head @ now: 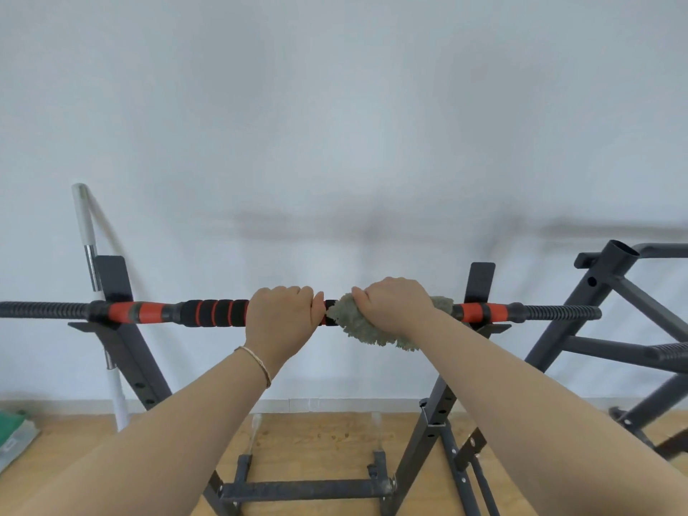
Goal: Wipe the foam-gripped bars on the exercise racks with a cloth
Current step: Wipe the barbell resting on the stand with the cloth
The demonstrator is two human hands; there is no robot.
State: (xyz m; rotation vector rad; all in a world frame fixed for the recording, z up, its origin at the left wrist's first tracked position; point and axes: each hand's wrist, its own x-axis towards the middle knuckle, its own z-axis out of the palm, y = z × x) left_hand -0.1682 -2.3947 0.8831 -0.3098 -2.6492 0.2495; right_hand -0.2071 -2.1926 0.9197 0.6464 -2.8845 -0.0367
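Left hand [283, 314] grips bar [216, 313]; right hand [396, 305] presses cloth [357, 324].

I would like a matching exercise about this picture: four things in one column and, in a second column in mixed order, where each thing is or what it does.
Things
1. left hand
2. right hand
3. bracelet
4. white pole

Places or states
A. stands at the far left, by the wall
B. holds the cloth on the bar
C. grips the bar's foam, with no cloth
D. goes around the wrist

Pairs: 1-C, 2-B, 3-D, 4-A
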